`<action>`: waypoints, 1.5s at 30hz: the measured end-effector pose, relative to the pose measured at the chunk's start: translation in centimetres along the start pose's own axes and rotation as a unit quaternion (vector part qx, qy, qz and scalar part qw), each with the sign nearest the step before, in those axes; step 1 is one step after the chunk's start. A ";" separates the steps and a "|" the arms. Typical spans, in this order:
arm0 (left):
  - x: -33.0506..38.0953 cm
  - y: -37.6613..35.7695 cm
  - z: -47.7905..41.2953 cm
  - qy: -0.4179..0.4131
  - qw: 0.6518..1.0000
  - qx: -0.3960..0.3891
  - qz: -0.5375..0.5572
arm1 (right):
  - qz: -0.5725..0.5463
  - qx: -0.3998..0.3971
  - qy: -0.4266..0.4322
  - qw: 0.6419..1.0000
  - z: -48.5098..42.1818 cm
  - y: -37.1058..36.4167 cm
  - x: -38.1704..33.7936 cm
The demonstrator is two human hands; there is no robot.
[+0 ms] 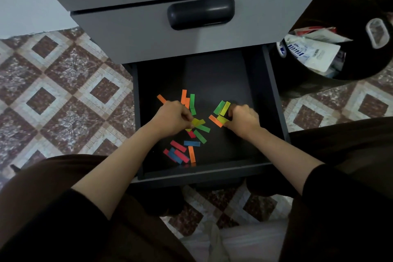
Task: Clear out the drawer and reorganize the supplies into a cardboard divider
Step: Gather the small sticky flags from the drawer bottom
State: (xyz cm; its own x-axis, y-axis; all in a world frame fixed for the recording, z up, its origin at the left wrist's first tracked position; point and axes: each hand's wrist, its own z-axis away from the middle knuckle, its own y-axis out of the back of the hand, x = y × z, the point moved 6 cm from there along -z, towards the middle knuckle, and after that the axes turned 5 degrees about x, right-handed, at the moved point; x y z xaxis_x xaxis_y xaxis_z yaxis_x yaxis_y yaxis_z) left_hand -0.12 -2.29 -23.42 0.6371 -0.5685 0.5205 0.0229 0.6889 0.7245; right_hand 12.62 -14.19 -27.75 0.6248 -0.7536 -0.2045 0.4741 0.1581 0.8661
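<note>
A grey cabinet (148, 34) fills the upper middle of the frame, with its bottom drawer (276, 102) pulled open at the centre. A black bin (361, 6) holding paper packets stands at the upper right on the patterned tile floor (53, 91). Both hands reach into the drawer. The left hand (172, 119), left of centre, has its fingers curled and pinches a yellow strip (197, 122) at the fingertips. The right hand (244, 120), just right of centre, is curled too, its fingertips closed on the edge of a second yellow strip (222, 120), which touches an orange strip (215, 120). Loose coloured strips (180, 151) lie scattered on the drawer floor around and below the left hand, toward the drawer's front wall.
</note>
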 end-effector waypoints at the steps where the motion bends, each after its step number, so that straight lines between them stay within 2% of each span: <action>1: 0.0 0.0 -0.2 0.000 1.000 0.003 0.000 | 0.001 0.004 -0.001 1.000 0.0 0.0 -0.1; 5: -0.6 0.1 -0.7 0.022 1.000 0.008 0.022 | -0.012 0.003 0.001 1.000 0.1 -0.5 -0.6; 13: -1.5 -0.6 -1.0 0.104 0.977 -0.033 0.181 | -0.018 -0.002 -0.004 1.000 0.0 -1.3 -1.0; 18: -1.5 -0.6 -1.0 0.110 0.969 -0.022 0.221 | -0.095 0.004 -0.040 0.995 -0.4 -1.5 -0.2; 20: -1.6 -0.5 -1.1 0.109 0.969 -0.009 0.221 | -0.211 0.004 -0.054 0.976 -0.5 -1.3 -0.2; 23: -2.1 -0.3 -1.2 0.115 0.969 0.016 0.218 | -0.422 -0.090 -0.053 0.900 0.1 -1.0 -1.6; 25: -2.4 -0.3 -1.3 0.122 0.967 0.026 0.222 | -0.451 -0.158 -0.023 0.878 0.7 -0.9 -3.0; 27: -2.6 -0.4 -1.3 0.126 0.965 0.028 0.228 | -0.452 -0.182 0.007 0.873 1.2 -0.8 -4.1; 29: -2.5 -0.5 -1.3 0.128 0.964 0.025 0.230 | -0.436 -0.171 0.017 0.884 1.3 -0.8 -4.5; 32: -2.3 -0.9 -1.1 0.127 0.966 0.016 0.226 | -0.411 -0.150 0.014 0.899 1.4 -1.1 -4.5; 35: -2.7 -0.9 -1.3 0.133 0.966 0.042 0.219 | -0.390 -0.150 0.006 0.909 1.2 -1.4 -4.1; 38: -3.8 -0.3 -1.6 0.155 0.961 0.082 0.213 | -0.308 -0.161 0.022 0.937 1.0 -1.8 -3.6; 41: -4.4 -0.3 -1.8 0.167 0.960 0.085 0.208 | -0.201 -0.157 0.057 0.965 0.8 -2.0 -3.3; 45: -4.0 -0.8 -1.9 0.158 0.966 0.079 0.186 | -0.136 -0.083 0.042 0.986 -0.3 -1.9 -1.9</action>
State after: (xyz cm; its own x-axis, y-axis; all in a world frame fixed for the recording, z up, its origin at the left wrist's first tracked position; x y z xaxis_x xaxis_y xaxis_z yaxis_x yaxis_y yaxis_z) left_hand -1.27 0.30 -26.91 0.7830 -0.1106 0.6121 -0.3552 0.7284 0.5859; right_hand 10.77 -12.87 -29.14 0.5069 -0.7280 -0.4617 0.7221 0.0660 0.6886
